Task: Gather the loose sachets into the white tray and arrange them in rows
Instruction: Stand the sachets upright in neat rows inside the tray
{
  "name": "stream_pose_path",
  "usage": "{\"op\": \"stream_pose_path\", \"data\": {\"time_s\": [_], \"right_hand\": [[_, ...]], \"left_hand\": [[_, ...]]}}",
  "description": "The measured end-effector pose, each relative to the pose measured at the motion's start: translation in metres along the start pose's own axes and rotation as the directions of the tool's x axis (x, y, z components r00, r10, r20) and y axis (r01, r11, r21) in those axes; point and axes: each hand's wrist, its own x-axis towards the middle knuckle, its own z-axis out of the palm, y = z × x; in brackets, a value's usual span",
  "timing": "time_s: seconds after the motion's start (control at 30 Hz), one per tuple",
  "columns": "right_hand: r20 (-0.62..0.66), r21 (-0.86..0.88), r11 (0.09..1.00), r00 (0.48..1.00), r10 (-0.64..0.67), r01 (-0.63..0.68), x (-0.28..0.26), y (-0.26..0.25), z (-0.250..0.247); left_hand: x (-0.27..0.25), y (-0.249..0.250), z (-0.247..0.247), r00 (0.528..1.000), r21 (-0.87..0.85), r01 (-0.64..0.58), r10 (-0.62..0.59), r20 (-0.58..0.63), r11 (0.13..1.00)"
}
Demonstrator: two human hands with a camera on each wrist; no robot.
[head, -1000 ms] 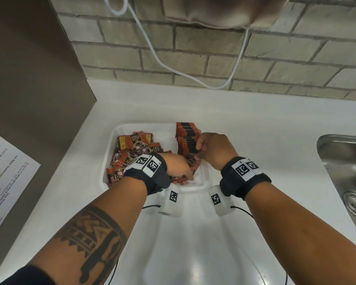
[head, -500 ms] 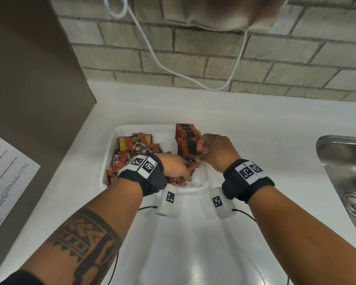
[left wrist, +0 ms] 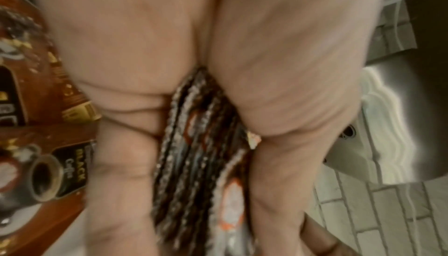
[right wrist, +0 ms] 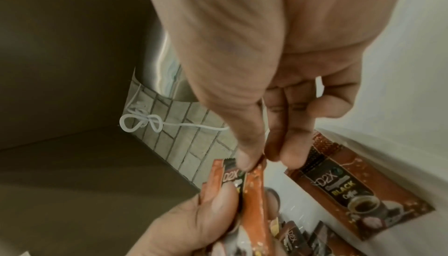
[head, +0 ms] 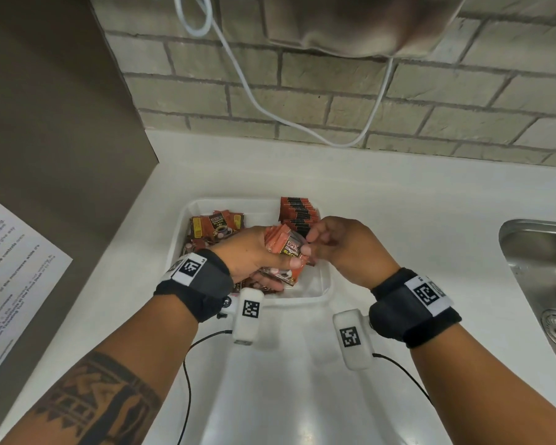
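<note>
A white tray (head: 326, 284) on the counter holds orange-brown coffee sachets. A neat upright row of sachets (head: 297, 211) fills its far right side; loose sachets (head: 214, 224) lie heaped at its left. My left hand (head: 257, 255) grips a bundle of sachets (head: 286, 248) above the tray's near part; their edges (left wrist: 194, 145) show fanned between thumb and fingers. My right hand (head: 337, 242) pinches the top corner of one sachet (right wrist: 252, 166) in that bundle with thumb and forefinger. Another loose sachet (right wrist: 351, 193) lies flat in the tray below.
A steel sink (head: 540, 284) is set into the counter on the right. A brown panel (head: 55, 123) with a printed sheet (head: 10, 271) stands at left. A brick wall (head: 334, 101) with a hanging white cable (head: 254, 101) closes the back.
My left hand has lifted out of the tray with a bundle of sachets. The right hand has left the upright row and moved over to pinch a sachet in that bundle.
</note>
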Motion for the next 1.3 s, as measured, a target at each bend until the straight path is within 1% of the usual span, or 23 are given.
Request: {"op": "stream_pose_path", "data": {"time_s": [0.1, 0.2, 0.23, 0.3, 0.4, 0.43, 0.5, 0.57, 0.67, 0.73, 0.83, 0.93, 1.0, 1.1, 1.3], "right_hand": [[0.006, 0.090, 0.996, 1.000, 0.023, -0.024, 0.001, -0.001, 0.001], [0.023, 0.133, 0.991, 1.000, 0.021, -0.023, 0.003, -0.003, 0.002], [0.016, 0.112, 0.994, 1.000, 0.016, -0.017, 0.004, -0.004, 0.000], [-0.017, 0.005, 1.000, 1.000, -0.002, 0.002, 0.005, -0.002, -0.004], [-0.063, -0.204, 0.979, 0.998, -0.020, 0.007, 0.006, 0.001, -0.012], [-0.058, -0.263, 0.965, 0.998, -0.017, 0.001, 0.006, 0.002, -0.012], [-0.027, -0.334, 0.942, 1.000, -0.006, -0.003, 0.007, 0.005, -0.009], [-0.007, -0.363, 0.932, 1.000, 0.019, -0.020, 0.011, 0.009, -0.005], [-0.006, -0.394, 0.917, 0.998, 0.061, -0.058, 0.018, 0.012, 0.000], [-0.002, -0.406, 0.911, 0.997, 0.080, -0.074, 0.022, 0.013, 0.003], [0.027, -0.430, 0.898, 0.993, 0.112, -0.089, 0.028, 0.017, 0.007], [0.029, -0.483, 0.870, 0.991, 0.127, -0.098, 0.033, 0.022, 0.009], [0.015, -0.470, 0.877, 0.992, 0.122, -0.101, 0.033, 0.022, 0.009], [-0.011, -0.424, 0.902, 0.996, 0.090, -0.087, 0.031, 0.022, 0.007], [-0.022, -0.409, 0.909, 0.997, 0.080, -0.082, 0.030, 0.025, 0.006]], "left_hand": [[-0.002, -0.003, 0.002, 0.998, 0.027, -0.052, 0.053, -0.038, 0.998], [-0.005, 0.000, 0.002, 0.994, 0.073, -0.085, 0.089, -0.056, 0.994], [-0.007, 0.002, 0.002, 0.993, 0.094, -0.086, 0.093, -0.071, 0.992], [-0.010, 0.006, -0.004, 0.989, 0.125, -0.064, 0.080, -0.128, 0.990], [-0.014, 0.009, -0.019, 0.972, 0.217, 0.040, 0.012, -0.234, 0.975], [-0.015, 0.009, -0.023, 0.969, 0.251, 0.089, -0.025, -0.247, 0.964], [-0.016, 0.011, -0.025, 0.970, 0.329, 0.177, -0.108, -0.216, 0.928], [-0.015, 0.014, -0.018, 0.972, 0.417, 0.223, -0.171, -0.159, 0.881], [-0.002, 0.013, -0.002, 0.968, 0.504, 0.240, -0.245, -0.058, 0.830], [0.011, 0.010, 0.009, 0.958, 0.535, 0.250, -0.286, -0.015, 0.807], [0.027, 0.010, 0.020, 0.944, 0.627, 0.254, -0.330, 0.004, 0.736], [0.037, 0.010, 0.022, 0.936, 0.709, 0.240, -0.352, 0.011, 0.663], [0.042, 0.009, 0.023, 0.934, 0.711, 0.247, -0.358, 0.007, 0.658], [0.044, 0.007, 0.024, 0.936, 0.693, 0.255, -0.353, -0.001, 0.674], [0.044, 0.006, 0.022, 0.930, 0.695, 0.260, -0.368, 0.008, 0.671]]}}
